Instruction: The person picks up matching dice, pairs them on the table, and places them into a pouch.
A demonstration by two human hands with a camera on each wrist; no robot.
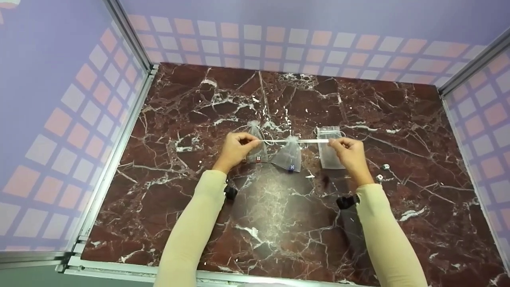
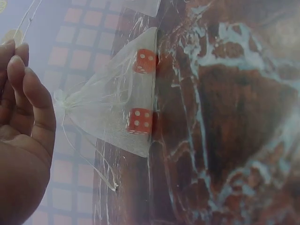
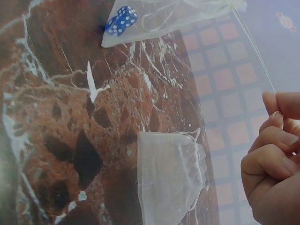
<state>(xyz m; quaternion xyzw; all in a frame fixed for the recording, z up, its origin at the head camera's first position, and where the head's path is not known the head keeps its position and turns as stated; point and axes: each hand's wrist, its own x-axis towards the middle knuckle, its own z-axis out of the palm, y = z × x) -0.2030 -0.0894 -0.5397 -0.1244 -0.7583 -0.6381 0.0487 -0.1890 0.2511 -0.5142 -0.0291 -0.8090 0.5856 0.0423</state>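
A white drawstring [image 1: 312, 141] is stretched taut from side to side. My left hand [image 1: 235, 150] pinches one end between thumb and fingertips, and my right hand [image 1: 350, 153] pinches the other. Between the hands is a sheer white organza bag [image 1: 287, 154], its neck gathered at the string, with blue dice [image 3: 121, 21] in its bottom. Close to my left hand stands a second organza bag [image 2: 110, 98], cinched at the neck, with two red dice [image 2: 139, 121] inside. By my right hand lies a third organza bag [image 1: 329, 154], flat, with no dice visible in it.
Two whitish dice, one die [image 1: 385, 167] behind the other die [image 1: 379, 177], lie right of my right hand. Beneath everything is a dark red marbled tabletop [image 1: 271, 239]. Purple checked panels [image 1: 263, 40] enclose its back and sides.
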